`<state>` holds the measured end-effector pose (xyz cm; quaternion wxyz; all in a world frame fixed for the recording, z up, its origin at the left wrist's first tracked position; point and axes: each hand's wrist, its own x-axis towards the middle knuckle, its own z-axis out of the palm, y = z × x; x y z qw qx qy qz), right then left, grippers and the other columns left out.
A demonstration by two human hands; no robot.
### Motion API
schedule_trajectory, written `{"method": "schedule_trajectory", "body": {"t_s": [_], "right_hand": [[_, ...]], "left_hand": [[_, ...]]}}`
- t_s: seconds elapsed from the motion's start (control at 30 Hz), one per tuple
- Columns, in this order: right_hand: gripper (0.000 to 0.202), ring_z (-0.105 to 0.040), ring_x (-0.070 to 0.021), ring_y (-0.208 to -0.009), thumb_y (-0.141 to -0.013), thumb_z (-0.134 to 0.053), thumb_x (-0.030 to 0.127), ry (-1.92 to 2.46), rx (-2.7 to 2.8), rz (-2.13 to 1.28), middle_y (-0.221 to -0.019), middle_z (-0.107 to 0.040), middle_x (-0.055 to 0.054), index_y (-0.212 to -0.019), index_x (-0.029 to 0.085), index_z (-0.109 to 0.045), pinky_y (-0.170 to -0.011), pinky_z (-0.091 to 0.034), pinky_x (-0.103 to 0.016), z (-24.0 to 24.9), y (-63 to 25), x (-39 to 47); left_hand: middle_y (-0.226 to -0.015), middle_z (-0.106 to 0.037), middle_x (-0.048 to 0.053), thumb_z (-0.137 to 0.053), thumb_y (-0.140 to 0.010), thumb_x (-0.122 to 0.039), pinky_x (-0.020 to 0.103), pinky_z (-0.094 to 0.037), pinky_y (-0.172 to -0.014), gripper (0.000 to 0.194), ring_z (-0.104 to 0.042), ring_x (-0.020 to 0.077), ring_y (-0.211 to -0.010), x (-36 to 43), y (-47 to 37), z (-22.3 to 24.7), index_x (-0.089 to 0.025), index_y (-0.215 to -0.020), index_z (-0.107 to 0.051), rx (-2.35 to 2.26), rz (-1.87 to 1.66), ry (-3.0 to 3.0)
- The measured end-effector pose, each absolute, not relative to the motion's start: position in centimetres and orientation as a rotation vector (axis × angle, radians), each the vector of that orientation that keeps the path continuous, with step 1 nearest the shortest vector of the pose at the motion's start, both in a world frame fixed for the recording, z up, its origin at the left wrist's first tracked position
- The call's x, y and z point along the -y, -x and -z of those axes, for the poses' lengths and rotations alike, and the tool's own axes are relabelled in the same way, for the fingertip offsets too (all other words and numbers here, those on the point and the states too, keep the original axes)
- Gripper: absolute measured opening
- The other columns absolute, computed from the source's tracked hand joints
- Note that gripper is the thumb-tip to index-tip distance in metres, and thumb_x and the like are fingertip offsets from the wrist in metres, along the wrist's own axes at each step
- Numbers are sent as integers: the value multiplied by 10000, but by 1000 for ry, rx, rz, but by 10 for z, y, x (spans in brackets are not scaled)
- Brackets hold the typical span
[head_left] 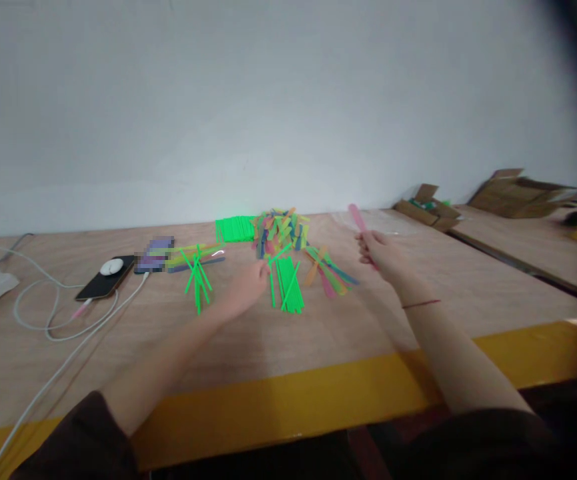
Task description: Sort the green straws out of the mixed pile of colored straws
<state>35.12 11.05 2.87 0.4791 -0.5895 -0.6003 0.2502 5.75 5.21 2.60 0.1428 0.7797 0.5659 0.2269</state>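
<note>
My right hand [379,253] is closed around a pink plastic propeller blade [356,217], its rounded end pointing up and away above the table. At the middle, my left hand [251,288] is pinched on a thin green stick [282,252] that slants up from the fingertips; blur softens the grip. Just right of it lies a bundle of green sticks [289,285]. Coloured blades [336,273] fan out between that bundle and my right hand. Behind them are a heap of mixed blades [283,230] and a row of green sticks [236,229].
Left of my left hand, crossed green sticks [198,277] lie by several coloured blades [196,257]. Farther left are a pixelated phone [155,255], a black device [126,270] with a white mouse [111,267], and white cables [76,360]. Cardboard boxes [426,210] stand back right.
</note>
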Motion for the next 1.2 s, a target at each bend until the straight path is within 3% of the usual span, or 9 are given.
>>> {"method": "schedule_trajectory", "body": {"t_s": [0.17,0.33,0.4,0.6,0.8,0.93,1.03,1.13,1.2], "right_hand": [[246,-518,-144,-543,-847,-536,375,1644,1572,-562,-590,-528,-16,-746,168,-622,-520,-453,-264,-1,-379,-130],[250,-578,-177,-575,-828,-549,355,1868,1723,-226,-631,-648,-71,-720,151,-645,-489,-378,-251,24,-355,-141],[305,-609,-197,-633,-858,-519,393,1878,1796,-163,-713,-684,-100,-735,150,-657,-525,-392,-266,27,-349,-140],[370,-629,-240,-792,-941,-400,362,1740,2044,231,-864,-700,-146,-842,151,-688,-719,-441,-335,19,-311,-109],[337,-569,-288,-1011,-935,-464,392,1579,2393,355,-991,-689,-155,-891,155,-700,-887,-414,-388,25,-252,-89],[327,-551,-294,-1035,-952,-441,352,1544,2443,383,-1038,-671,-159,-987,153,-698,-884,-405,-384,29,-244,-95],[312,-550,-286,-1034,-952,-448,347,1533,2446,344,-1048,-662,-157,-1011,162,-692,-886,-396,-375,26,-248,-96],[310,-561,-276,-1008,-954,-442,351,1508,2428,324,-1045,-662,-153,-969,162,-687,-892,-389,-373,21,-252,-96],[301,-565,-272,-1008,-953,-442,343,1480,2422,319,-1054,-662,-149,-934,163,-683,-908,-379,-375,18,-254,-97]], "left_hand": [[-859,-708,98,-365,-930,-218,318,-485,-776,368,-649,201,-818,-80,-59,0,-138,-819,-707,-1671,-559,-2214],[-1151,-640,149,-407,-913,-187,372,-475,-877,383,-625,245,-1037,-93,-95,24,-155,-1261,-564,-1847,-540,-2244],[-1209,-601,144,-410,-923,-215,390,-469,-908,404,-605,251,-1082,-92,-101,28,-193,-1313,-516,-1865,-507,-2253],[-1251,-563,166,-317,-976,-309,406,-418,-999,436,-518,269,-1197,-79,-87,33,-148,-1336,-502,-1799,-548,-2442],[-1481,-414,158,-237,-994,-352,501,-262,-1134,508,-341,277,-1386,-67,-92,48,-115,-1401,-428,-1679,-451,-2469],[-1453,-453,158,-242,-999,-374,496,-293,-1122,511,-379,279,-1367,-55,-99,39,-112,-1388,-446,-1663,-511,-2438],[-1370,-531,149,-300,-995,-346,387,-354,-1094,448,-464,230,-1296,-38,-85,8,-128,-1322,-515,-1492,-742,-2542],[-1193,-637,80,-348,-984,-349,315,-426,-1008,354,-566,184,-1149,-26,-46,-39,-201,-1166,-614,-1327,-1024,-2607],[-1050,-674,71,-327,-986,-360,310,-460,-933,361,-611,180,-1016,-31,-10,-67,-191,-1036,-643,-1582,-1218,-2468]]}}
